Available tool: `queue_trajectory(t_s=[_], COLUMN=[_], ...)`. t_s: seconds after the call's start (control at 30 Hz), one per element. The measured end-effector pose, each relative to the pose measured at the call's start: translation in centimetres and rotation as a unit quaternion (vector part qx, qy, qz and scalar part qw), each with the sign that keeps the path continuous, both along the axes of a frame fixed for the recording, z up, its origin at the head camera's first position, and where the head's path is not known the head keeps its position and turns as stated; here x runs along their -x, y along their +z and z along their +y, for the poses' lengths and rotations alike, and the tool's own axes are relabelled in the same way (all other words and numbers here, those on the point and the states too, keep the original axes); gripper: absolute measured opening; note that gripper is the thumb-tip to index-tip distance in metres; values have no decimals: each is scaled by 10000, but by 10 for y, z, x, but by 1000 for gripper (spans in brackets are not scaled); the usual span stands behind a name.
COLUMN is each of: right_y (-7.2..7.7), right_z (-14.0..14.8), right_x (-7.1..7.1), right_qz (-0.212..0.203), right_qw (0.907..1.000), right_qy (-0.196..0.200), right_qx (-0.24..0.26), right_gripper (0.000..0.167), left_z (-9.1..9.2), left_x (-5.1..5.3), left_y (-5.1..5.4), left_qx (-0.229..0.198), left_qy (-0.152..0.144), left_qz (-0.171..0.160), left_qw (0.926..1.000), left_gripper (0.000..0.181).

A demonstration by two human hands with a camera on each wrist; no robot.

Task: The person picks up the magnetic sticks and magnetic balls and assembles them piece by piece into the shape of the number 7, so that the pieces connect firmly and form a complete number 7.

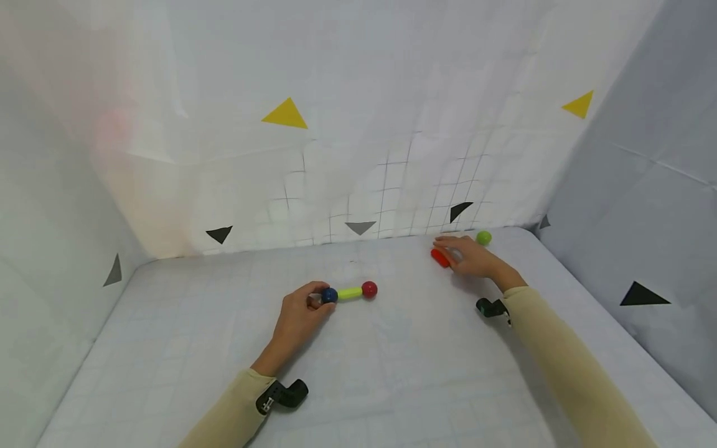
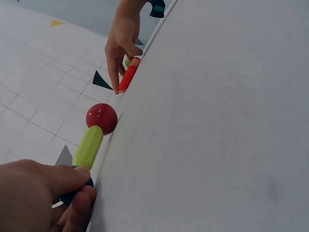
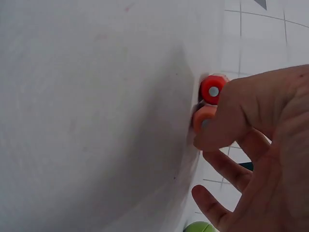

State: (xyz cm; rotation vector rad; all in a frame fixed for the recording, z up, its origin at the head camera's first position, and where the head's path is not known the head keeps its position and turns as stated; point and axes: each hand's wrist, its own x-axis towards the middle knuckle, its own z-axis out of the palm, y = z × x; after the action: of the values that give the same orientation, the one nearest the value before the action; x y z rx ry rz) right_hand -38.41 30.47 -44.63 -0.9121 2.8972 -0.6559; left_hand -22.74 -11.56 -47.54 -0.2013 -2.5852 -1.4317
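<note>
In the head view my left hand (image 1: 302, 313) pinches a dark blue ball (image 1: 329, 295) between thumb and fingers. A yellow-green rod (image 1: 350, 293) joins this ball to a red ball (image 1: 369, 289) on the right. The left wrist view shows the blue ball mostly covered by my fingers. At the back right, my right hand (image 1: 469, 255) reaches over a red rod (image 1: 440, 257), fingers extended. Beside it lies an orange rod (image 3: 203, 116), whose end my right thumb touches in the right wrist view; the index fingertip is hidden there.
A green ball (image 1: 484, 238) lies beyond my right hand near the table's back edge. The white table (image 1: 392, 361) meets white sheet walls (image 1: 358, 74) at the back and sides, marked with yellow, black and grey triangles. Each sleeve carries a small dark wrist device (image 1: 282, 395).
</note>
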Motion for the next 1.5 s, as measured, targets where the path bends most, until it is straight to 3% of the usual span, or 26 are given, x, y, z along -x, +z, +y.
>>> queue_trajectory(t_s=[0.33,0.67,0.9,1.2,1.5], right_y=[3,6,5,-2,-1], right_z=[7,21,23,27,24], right_x=[2,-2,-4,-9,-14], right_qz=[-194,-982,-1270,-1199,-825], right_qw=[9994,9937,9876,9825,9790], right_qy=[-284,-411,-711,-1061,-1183], right_qx=[100,354,587,946,1443], right_gripper=[51,83,83,89,86], left_z=[0,0,0,0,-1], left_x=[0,-1,0,1,2], left_y=[0,2,1,-2,-2], left_qx=[-14,-35,-17,33,57], left_qy=[38,12,4,-14,-20], left_qz=[-7,-67,-63,-100,-57], left_qw=[10000,10000,10000,9999,10000], left_gripper=[36,36,36,36,37])
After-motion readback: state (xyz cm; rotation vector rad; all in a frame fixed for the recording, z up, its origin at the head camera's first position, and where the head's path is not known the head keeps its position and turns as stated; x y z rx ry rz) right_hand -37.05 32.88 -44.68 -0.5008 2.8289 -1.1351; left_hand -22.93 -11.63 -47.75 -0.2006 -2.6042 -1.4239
